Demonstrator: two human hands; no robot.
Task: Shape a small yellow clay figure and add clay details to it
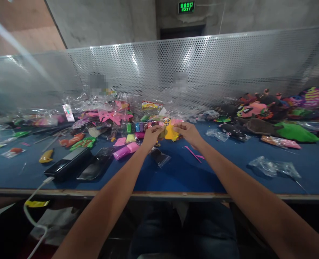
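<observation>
Above the blue table I hold a small yellow figure [171, 133] with a black-and-white face at its top. It looks like soft modelling clay, though fine detail is too small to tell. My left hand [152, 136] pinches its left side, and my right hand [189, 133] pinches its right side. Both hands are closed, with the fingertips close together. Under my left wrist lies a small clear packet with dark contents [160, 157]. A thin pink tool [193, 154] rests on the table below my right hand. Wrapped clay blocks [135, 127] in several colours sit just left of the figure.
A black device with a white cable [67, 163] and a dark phone [96, 164] lie at the front left. Pink packets [125, 150] lie beside them. Crumpled clear plastic [274, 168] is at the right. Coloured figures [259, 109] pile up before a perforated metal screen [148, 68].
</observation>
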